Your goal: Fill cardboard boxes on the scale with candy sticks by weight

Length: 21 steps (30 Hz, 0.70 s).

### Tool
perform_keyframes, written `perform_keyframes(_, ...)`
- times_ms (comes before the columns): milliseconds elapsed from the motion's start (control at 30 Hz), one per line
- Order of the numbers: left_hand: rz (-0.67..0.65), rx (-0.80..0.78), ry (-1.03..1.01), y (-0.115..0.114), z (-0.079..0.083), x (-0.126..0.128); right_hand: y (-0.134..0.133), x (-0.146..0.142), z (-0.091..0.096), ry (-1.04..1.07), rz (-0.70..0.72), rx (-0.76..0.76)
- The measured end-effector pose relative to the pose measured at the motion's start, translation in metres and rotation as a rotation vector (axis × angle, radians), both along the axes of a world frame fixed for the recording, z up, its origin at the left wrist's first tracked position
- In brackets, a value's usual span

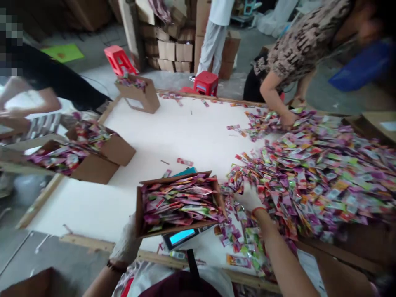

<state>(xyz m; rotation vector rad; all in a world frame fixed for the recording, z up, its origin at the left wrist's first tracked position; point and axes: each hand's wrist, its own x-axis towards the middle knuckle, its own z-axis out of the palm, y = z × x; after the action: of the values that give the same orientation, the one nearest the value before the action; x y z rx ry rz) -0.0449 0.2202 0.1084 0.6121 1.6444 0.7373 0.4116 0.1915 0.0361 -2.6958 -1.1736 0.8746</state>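
A cardboard box (138,214) filled with small colourful packets (182,200) sits on a scale (182,236) with a lit blue display. My left hand (127,241), in a pale glove, holds the box at its left side, its fingertips hidden by the box. To the right of the box, my right hand (248,197), also gloved, reaches into the edge of a large heap of the same packets (309,177). Its fingers are bent down among the packets and partly hidden, closed on some of them.
Filled boxes stand at the left (95,168) and far left corner (145,97) of the white table (123,198). A co-worker's hand (289,119) is in the heap across from me. Another person is at the left. Red stools (206,82) stand beyond the table.
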Motion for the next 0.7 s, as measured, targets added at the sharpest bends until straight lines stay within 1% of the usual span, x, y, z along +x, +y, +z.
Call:
perform_keyframes(33, 0.048, 0.004, 0.015, -0.008, 0.0, -0.003, -0.009, 0.006, -0.021, -0.062, -0.109, -0.093)
perform_keyframes(67, 0.089, 0.004, 0.015, -0.016, 0.0, -0.006, -0.02, 0.008, -0.041, -0.102, -0.165, -0.135)
perform_keyframes(100, 0.131, -0.001, -0.002, -0.024, 0.0, -0.009, -0.031, 0.009, -0.057, -0.132, -0.196, -0.149)
perform_keyframes(133, 0.178, -0.015, -0.024, -0.032, 0.0, -0.013, -0.042, 0.009, -0.069, -0.145, -0.192, -0.134)
perform_keyframes(167, 0.224, -0.034, -0.042, -0.039, 0.0, -0.017, -0.052, 0.008, -0.077, -0.142, -0.161, -0.104)
perform_keyframes(200, 0.271, -0.05, -0.056, -0.046, 0.001, -0.021, -0.06, 0.009, -0.08, -0.13, -0.12, -0.072)
perform_keyframes(233, 0.311, -0.062, -0.068, -0.052, 0.002, -0.025, -0.065, 0.012, -0.079, -0.11, -0.078, -0.056)
perform_keyframes(300, 0.356, -0.068, -0.08, -0.06, 0.006, -0.029, -0.07, 0.023, -0.068, -0.068, -0.017, -0.056)
perform_keyframes(367, 0.342, -0.057, -0.097, -0.064, 0.01, -0.029, -0.07, 0.038, -0.051, -0.056, 0.003, -0.063)
perform_keyframes(467, 0.304, -0.04, -0.147, -0.062, 0.015, -0.021, -0.071, 0.057, -0.023, -0.064, 0.03, -0.066)
perform_keyframes(600, 0.258, 0.004, -0.217, -0.056, 0.021, -0.01, -0.075, 0.068, 0.009, -0.074, 0.105, -0.068)
perform_keyframes(700, 0.24, 0.025, -0.23, -0.053, 0.022, -0.009, -0.072, 0.07, 0.029, -0.108, 0.138, -0.087)
